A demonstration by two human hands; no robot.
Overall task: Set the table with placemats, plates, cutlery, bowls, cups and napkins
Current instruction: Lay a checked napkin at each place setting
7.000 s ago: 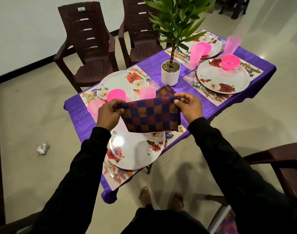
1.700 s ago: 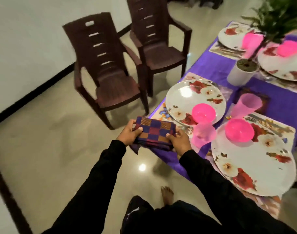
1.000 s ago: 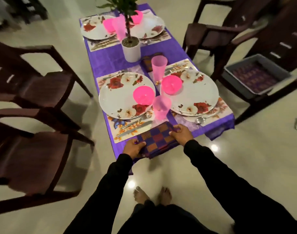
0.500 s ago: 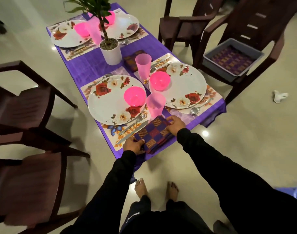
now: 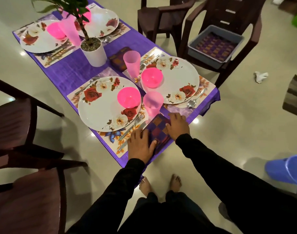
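At lower centre of the frame, the left hand (image 5: 141, 146) lies flat with straight, spread fingers, its thumb on the near left edge of the folded napkin (image 5: 158, 131). To its right, the right hand (image 5: 177, 126) presses the napkin's right side with relaxed, slightly bent fingers. The napkin sits at the table's (image 5: 73, 71) near edge, just below a pink cup (image 5: 152, 103), beside the knife (image 5: 133, 130); bare floor (image 5: 237, 119) opens rightward. It is checked purple, red and orange.

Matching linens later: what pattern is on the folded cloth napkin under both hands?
Head view: the folded cloth napkin is checked, dark purple, maroon and orange-brown.
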